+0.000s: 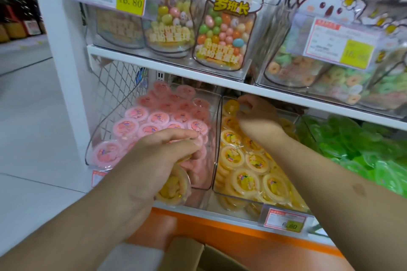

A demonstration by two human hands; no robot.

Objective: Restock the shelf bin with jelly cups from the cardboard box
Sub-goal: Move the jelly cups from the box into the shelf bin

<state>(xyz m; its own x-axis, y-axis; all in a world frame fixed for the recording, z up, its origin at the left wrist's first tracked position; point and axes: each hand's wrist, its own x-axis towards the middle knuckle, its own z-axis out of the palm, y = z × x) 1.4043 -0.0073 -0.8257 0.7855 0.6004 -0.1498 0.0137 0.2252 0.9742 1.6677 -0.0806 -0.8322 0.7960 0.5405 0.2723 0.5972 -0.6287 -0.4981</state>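
Two bare forearms, no sleeves in sight, reaching in from the bottom edge. No watch, bracelet or ring to be seen on either wrist or on the visible fingers. Left hand [163,149] with short, plain nails, unpainted. Right hand [257,116] seen from the back, knuckles showing. A small roundish darker mark on the upper side of the right forearm [357,189]. No gloves on either hand.
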